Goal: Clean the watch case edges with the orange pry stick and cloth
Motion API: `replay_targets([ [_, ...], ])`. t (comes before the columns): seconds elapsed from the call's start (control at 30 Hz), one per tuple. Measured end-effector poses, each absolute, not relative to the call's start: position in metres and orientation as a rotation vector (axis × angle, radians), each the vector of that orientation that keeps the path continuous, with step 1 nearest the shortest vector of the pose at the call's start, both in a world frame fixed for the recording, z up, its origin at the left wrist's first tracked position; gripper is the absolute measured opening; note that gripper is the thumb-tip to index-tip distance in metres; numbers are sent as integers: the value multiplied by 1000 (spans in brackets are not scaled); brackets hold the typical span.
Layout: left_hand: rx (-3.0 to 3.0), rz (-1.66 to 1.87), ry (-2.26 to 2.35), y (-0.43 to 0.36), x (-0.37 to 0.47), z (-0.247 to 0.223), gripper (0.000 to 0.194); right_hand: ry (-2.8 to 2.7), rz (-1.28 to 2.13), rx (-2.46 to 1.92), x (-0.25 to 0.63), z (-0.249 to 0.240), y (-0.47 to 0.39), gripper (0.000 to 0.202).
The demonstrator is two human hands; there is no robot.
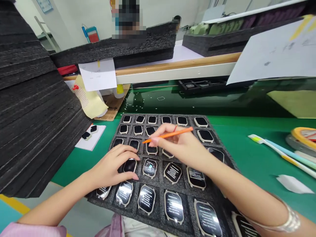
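A dark foam tray (pixel 160 179) holds rows of square watch bodies in its pockets. Several in the front rows show lit screens with text, such as one watch (pixel 146 198); those at the back are dark. My left hand (pixel 115 164) lies over the tray's left side, fingers spread around a dark watch (pixel 130 165). Above the middle of the tray, my right hand (pixel 181 144) pinches an orange pointed stick (pixel 170 134), its tip pointing left, near a dark watch (pixel 134 144) in the third row.
Stacked black foam (pixel 37 108) rises at the left. Two watches lie on a white pad (pixel 91 138). Toothbrushes (pixel 283 151), a tape roll (pixel 304 138) and crumpled white paper (pixel 293 183) are at the right. Behind runs a shelf edge (pixel 177 74); people, partly hidden, are beyond it.
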State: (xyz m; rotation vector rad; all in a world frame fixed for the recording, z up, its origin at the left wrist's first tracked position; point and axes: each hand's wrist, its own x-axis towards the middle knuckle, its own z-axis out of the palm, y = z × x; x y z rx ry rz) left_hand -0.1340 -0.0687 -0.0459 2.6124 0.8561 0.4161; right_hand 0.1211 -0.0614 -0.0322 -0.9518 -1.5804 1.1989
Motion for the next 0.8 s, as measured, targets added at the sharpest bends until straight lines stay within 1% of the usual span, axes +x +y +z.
replay_targets([
  [0.07,2655,407,710,-67,-118,-49,31,-1479,1218,-980,131,-29,-60,17],
  [0.1,2688,387,651,-67,-109,-51,31,-1461,1232,-999,134,-31,-61,18],
  [0.2,2827,313,627,-65,-89,-60,39,-1486,1249,-1062,137,-48,-68,19],
  [0.3,2888,262,655,-63,-84,-62,42,-1466,1265,-1089,134,-69,-79,19],
  [0.43,2762,345,628,-59,-96,-59,41,-1392,1379,-1109,132,-79,-91,22],
  [0.63,2635,483,559,-59,-105,-66,24,-1604,1256,-1101,131,-76,-97,13],
  [0.8,2583,565,530,-58,-105,-70,27,-1669,1231,-1055,132,-78,-98,12],
])
